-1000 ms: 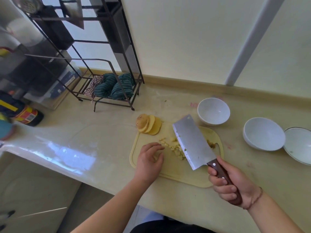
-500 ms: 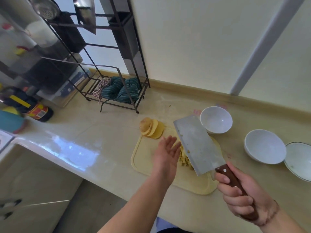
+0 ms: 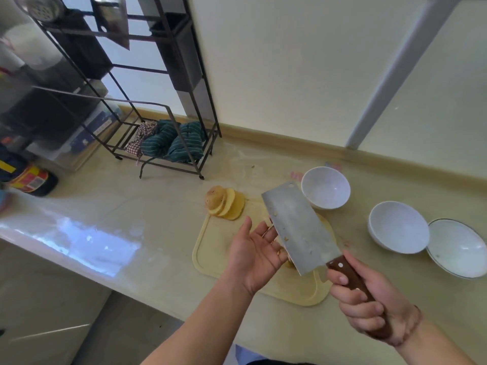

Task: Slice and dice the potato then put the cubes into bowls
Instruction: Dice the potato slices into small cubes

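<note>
Over countertop point(image 3: 131, 206), right hand point(image 3: 369, 306) grips cleaver point(image 3: 300, 230); left hand point(image 3: 255, 248) fingers released against blade.

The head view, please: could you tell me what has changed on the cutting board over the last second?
The left hand left the diced potato, rose and turned palm up beside the cleaver. The right hand lifted the cleaver off the cutting board, gripping its handle throughout. The potato slices and the three bowls, such as the nearest bowl, stayed put.

A home kitchen: countertop point(image 3: 131, 206) with cutting board point(image 3: 218, 248), cleaver point(image 3: 297, 227), bowls point(image 3: 325, 187), dish rack point(image 3: 168, 143).
</note>
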Demonstrator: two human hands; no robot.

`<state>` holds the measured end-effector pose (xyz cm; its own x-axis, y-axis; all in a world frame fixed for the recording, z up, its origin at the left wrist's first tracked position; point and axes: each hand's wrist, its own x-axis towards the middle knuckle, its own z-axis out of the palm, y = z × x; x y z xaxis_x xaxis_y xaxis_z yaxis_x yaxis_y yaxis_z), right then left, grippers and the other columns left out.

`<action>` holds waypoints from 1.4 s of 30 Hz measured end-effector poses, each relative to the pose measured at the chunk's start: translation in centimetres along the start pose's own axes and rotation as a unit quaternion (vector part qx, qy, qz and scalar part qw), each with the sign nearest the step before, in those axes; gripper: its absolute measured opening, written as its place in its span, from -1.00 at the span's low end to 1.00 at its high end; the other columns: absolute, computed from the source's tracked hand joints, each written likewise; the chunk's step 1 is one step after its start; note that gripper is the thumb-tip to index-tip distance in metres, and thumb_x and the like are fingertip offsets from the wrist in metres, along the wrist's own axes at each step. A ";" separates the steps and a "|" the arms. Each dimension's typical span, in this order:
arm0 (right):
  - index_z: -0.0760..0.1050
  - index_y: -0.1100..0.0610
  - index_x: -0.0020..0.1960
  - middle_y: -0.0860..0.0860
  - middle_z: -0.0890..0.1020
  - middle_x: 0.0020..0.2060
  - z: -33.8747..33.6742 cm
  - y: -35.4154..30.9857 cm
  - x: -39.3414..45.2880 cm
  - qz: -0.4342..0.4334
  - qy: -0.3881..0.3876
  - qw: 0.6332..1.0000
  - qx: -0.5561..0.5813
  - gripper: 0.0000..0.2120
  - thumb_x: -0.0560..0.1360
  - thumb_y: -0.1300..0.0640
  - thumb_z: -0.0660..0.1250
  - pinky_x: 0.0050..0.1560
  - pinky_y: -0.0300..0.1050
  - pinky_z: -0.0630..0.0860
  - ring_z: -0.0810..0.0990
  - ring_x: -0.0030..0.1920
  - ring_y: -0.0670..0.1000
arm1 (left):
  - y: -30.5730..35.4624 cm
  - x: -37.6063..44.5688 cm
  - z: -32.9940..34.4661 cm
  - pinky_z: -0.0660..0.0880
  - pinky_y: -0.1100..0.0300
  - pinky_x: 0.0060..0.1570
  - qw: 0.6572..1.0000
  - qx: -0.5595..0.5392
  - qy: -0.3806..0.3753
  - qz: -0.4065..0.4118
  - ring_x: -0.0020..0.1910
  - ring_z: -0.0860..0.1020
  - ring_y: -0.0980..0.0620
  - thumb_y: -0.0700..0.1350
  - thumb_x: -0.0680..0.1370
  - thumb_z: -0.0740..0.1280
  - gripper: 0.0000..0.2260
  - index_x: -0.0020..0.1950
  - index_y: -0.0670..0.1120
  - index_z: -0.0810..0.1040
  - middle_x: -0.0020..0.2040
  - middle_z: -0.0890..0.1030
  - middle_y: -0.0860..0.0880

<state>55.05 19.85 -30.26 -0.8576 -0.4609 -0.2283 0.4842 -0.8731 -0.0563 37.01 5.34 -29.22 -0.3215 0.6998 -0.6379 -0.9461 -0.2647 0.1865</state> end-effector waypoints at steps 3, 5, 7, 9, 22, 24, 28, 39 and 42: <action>0.45 0.12 -0.01 -0.04 0.30 -0.37 0.0 -0.4 -0.4 -0.006 0.007 1.000 -0.005 -0.49 0.64 -0.27 -0.04 -0.53 -0.28 0.35 0.32 -0.52 -0.13 | 0.3 0.6 -0.2 0.57 -0.12 -0.02 0.999 0.021 0.023 -0.007 0.06 0.46 -0.13 0.08 0.62 0.22 -0.60 0.23 -0.17 0.63 0.25 0.59 -0.15; 0.44 0.12 0.00 -0.04 0.31 -0.37 0.1 -0.7 -0.7 -0.004 0.013 1.000 -0.011 -0.47 0.64 -0.28 -0.06 -0.53 -0.27 0.33 0.31 -0.52 -0.12 | 0.3 0.8 -0.3 0.63 -0.11 -0.05 0.999 0.028 0.038 -0.010 0.06 0.42 -0.12 0.04 0.65 0.21 -0.61 0.30 -0.18 0.61 0.22 0.61 -0.15; 0.44 0.12 0.01 -0.03 0.31 -0.36 0.1 -0.9 -0.8 -0.006 0.018 1.000 -0.018 -0.46 0.64 -0.29 -0.08 -0.52 -0.27 0.32 0.32 -0.51 -0.12 | 0.3 0.8 -0.2 0.66 -0.06 -0.05 0.997 0.049 0.053 -0.004 0.03 0.50 -0.11 0.00 0.71 0.16 -0.62 0.31 -0.21 0.60 0.11 0.66 -0.17; 0.44 0.14 0.01 -0.03 0.32 -0.36 0.1 -1.2 -1.0 -0.013 0.026 0.999 -0.016 -0.44 0.64 -0.29 -0.09 -0.52 -0.26 0.33 0.33 -0.50 -0.11 | 0.3 0.8 0.0 0.65 0.03 -0.09 0.993 0.099 0.069 0.012 -0.09 0.60 -0.10 -0.08 0.72 0.14 -0.66 0.24 -0.26 0.61 -0.02 0.67 -0.18; 0.43 0.14 -0.19 0.03 0.27 -0.46 2.8 -0.8 -2.8 -0.047 0.199 0.977 -0.066 -0.54 0.49 -0.27 0.34 -0.62 -0.27 0.28 0.24 -0.62 -0.11 | -0.4 2.2 0.2 0.40 0.53 -0.07 0.676 0.668 0.058 0.304 -0.01 0.59 0.23 -0.24 0.63 0.29 -0.75 0.16 -0.05 0.72 0.07 0.71 0.11; 0.40 0.15 -0.25 0.03 0.18 -0.48 3.8 -0.4 -2.7 -0.053 0.279 0.954 -0.098 -0.50 0.34 -0.27 0.48 -0.64 -0.33 0.18 0.14 -0.63 -0.15 | -0.4 2.1 -0.2 0.33 0.56 -0.10 0.622 0.703 0.029 0.343 0.00 0.55 0.15 -0.33 0.56 0.32 -0.73 0.11 -0.08 0.74 0.03 0.72 0.02; 0.38 0.15 -0.26 0.03 0.15 -0.47 4.5 0.1 -2.3 -0.063 0.302 0.946 -0.104 -0.46 0.26 -0.25 0.55 -0.63 -0.36 0.14 0.11 -0.63 -0.15 | -0.6 3.0 -1.5 0.31 0.21 0.32 0.581 0.730 0.042 0.357 0.13 0.57 0.12 -0.22 0.53 0.46 -0.85 0.05 -0.06 0.76 0.07 0.72 -0.01; 0.39 0.16 -0.26 0.03 0.14 -0.45 5.4 0.2 -2.0 -0.078 0.318 0.937 -0.117 -0.50 0.30 -0.25 0.49 -0.64 -0.36 0.20 0.10 -0.63 -0.15 | -0.1 2.6 -2.7 0.31 -0.15 0.23 0.560 0.724 -0.005 0.402 0.12 0.45 0.26 0.11 0.56 0.20 -0.65 0.07 0.01 0.73 -0.06 0.67 0.19; 0.40 0.16 -0.26 0.03 0.15 -0.46 5.4 0.4 -1.8 -0.080 0.324 0.936 -0.115 -0.49 0.29 -0.25 0.49 -0.63 -0.37 0.21 0.11 -0.63 -0.16 | 0.1 2.3 -1.9 0.25 -0.12 0.37 0.580 0.737 0.012 0.345 0.13 0.43 0.29 0.19 0.57 0.21 -0.64 0.13 0.07 0.71 -0.02 0.62 0.26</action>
<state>55.83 19.48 -24.59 -0.6739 -0.0689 -0.7356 0.4458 -0.8319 -0.3305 36.28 5.68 -32.10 -0.6603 0.7501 -0.0378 0.3982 0.3923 0.8292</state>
